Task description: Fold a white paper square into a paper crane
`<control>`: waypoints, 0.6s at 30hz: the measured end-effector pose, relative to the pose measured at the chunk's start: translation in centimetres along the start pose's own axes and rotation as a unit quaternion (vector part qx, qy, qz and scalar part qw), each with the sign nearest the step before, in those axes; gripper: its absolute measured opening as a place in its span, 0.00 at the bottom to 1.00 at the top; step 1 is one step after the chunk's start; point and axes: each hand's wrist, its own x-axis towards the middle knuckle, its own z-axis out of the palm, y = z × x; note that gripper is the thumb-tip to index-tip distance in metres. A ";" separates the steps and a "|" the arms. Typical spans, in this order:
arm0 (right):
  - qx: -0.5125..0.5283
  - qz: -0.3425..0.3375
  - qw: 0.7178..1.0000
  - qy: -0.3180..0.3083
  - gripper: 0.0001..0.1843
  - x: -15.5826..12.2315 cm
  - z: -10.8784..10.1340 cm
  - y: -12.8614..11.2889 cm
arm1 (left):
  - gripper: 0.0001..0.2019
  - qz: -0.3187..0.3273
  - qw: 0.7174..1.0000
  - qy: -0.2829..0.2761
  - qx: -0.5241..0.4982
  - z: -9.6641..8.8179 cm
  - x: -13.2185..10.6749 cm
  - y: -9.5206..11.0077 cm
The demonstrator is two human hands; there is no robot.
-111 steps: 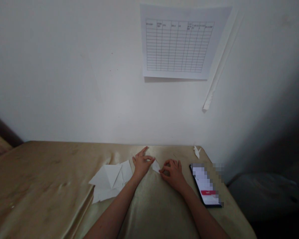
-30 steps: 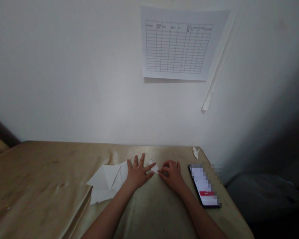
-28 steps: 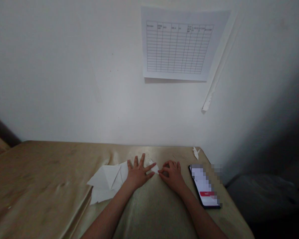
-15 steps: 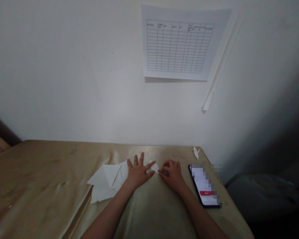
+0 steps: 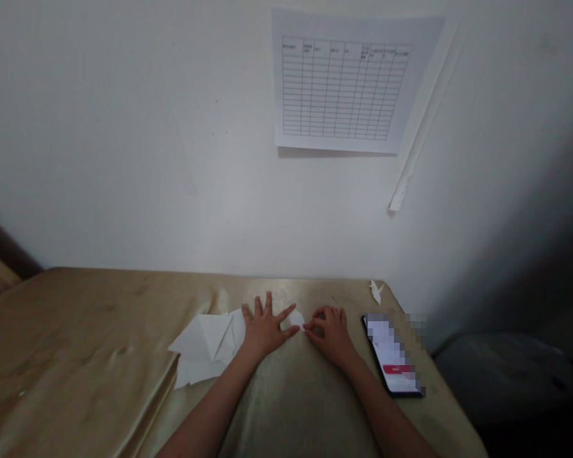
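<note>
A small piece of folded white paper point(image 5: 297, 319) lies on the table between my two hands. My left hand point(image 5: 264, 331) is spread flat, its index finger and thumb resting at the paper's left side. The thumb and index finger of my right hand point(image 5: 332, 334) pinch the paper's lower right corner. Left of my left hand are several white paper sheets point(image 5: 198, 346), overlapping, the top one folded into a triangle. My left hand and forearm cover their right edge.
A phone point(image 5: 394, 356) with a lit screen lies right of my right hand. Near the table's far right corner sits a small folded paper bird point(image 5: 375, 292). The gold-brown table cover point(image 5: 100, 337) is wrinkled at left. On the wall hangs a printed grid sheet point(image 5: 339, 89).
My left index finger has shifted slightly left, so more of the small paper's upper part shows. The right hand keeps its pinch in nearly the same place.
</note>
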 end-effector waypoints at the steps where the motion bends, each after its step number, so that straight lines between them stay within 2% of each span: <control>1: 0.003 -0.001 1.000 0.003 0.09 0.0 0.0 0.0 | 0.36 0.000 1.000 -0.001 -0.002 0.0 0.0 0.0; 7: 0.009 0.003 1.000 0.007 0.08 0.1 0.3 0.1 | 0.41 0.002 1.000 -0.022 -0.004 -0.2 0.4 -0.2; 18: 0.010 0.002 1.000 0.009 0.07 0.1 0.4 0.1 | 0.46 -0.008 1.000 -0.022 0.012 0.2 1.1 -0.6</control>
